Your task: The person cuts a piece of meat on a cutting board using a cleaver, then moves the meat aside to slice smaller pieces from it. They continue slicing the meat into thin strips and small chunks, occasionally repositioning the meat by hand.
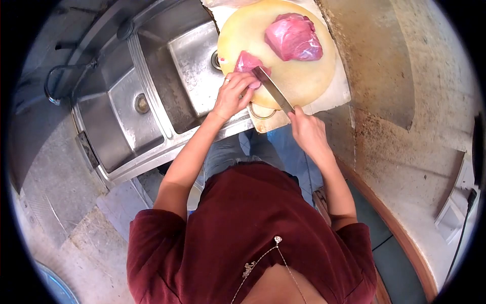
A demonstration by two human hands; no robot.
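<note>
My right hand is closed round the handle of a kitchen knife. The blade points up and to the left, and its tip end lies against a small piece of raw meat. With bent fingers, my left hand presses on the near end of that piece, just left of the blade. Both rest on a round yellowish cutting board. Farther back on the board sits a larger lump of raw meat, touched by neither hand. My left fingertips partly cover the small piece.
Left of the board is a steel double sink with a curved faucet. A metal ring shows at the board's near edge. A stained wall rises close on the right, with a cable and a white fixture.
</note>
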